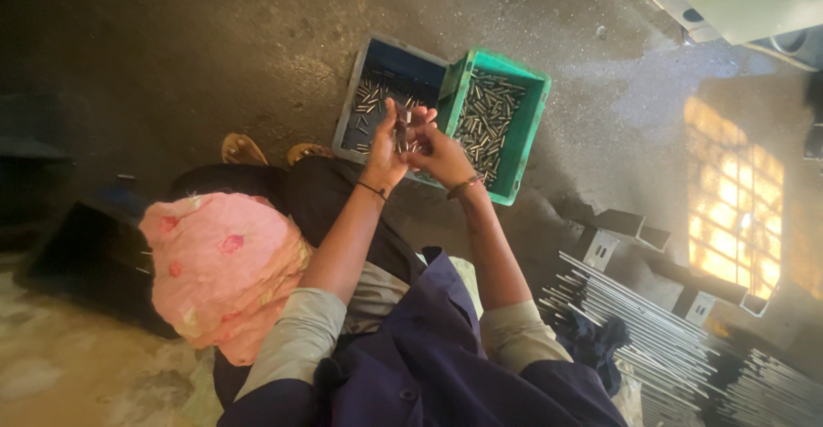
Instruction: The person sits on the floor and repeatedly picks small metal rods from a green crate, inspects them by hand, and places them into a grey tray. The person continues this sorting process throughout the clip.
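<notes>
Both hands meet above blue crate [390, 75]: left hand [386, 154] and right hand [441, 157] pinched on small metal pins [401, 138]. Checking step. Green crate [514, 131] just right of blue crate.

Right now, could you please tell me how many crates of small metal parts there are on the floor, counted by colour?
Blue crate: 1
Green crate: 1
Total: 2 crates, side by side, both holding small metal pins. The left hand and right hand meet above them, holding a few pins.
</notes>
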